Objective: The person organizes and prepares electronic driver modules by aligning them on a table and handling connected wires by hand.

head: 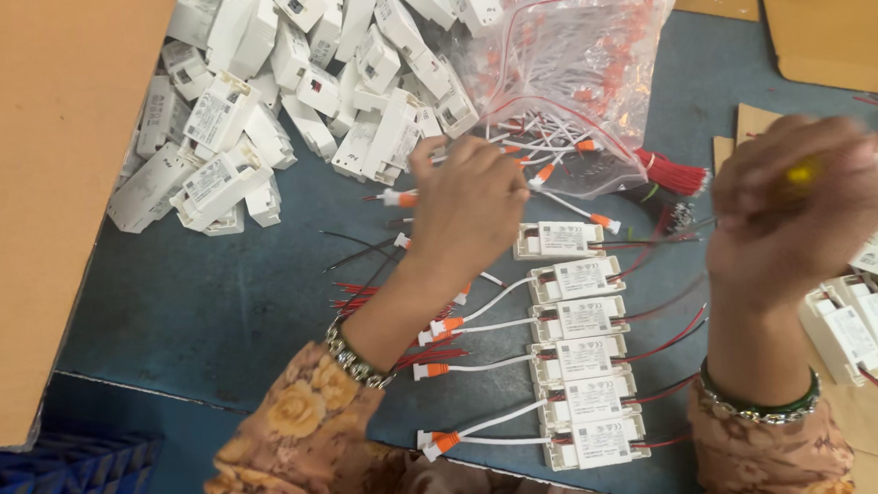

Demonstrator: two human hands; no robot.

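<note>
My left hand [465,208] reaches forward to the loose white wires with orange connectors [545,161] spilling from a clear plastic bag [569,60]; its fingers pinch at one wire end. My right hand [796,213] is raised and blurred, closed around a small tool with a yellow tip [804,172]. Between my arms lies a column of several white rectangular driver boxes [583,360] on the grey-blue table, each with a white lead to the left and red wires to the right.
A heap of white driver boxes [281,95] lies at the back left. A large cardboard sheet [35,178] covers the left side. More wired boxes [858,320] rest on cardboard at right. Blue bins [51,493] sit at the lower left.
</note>
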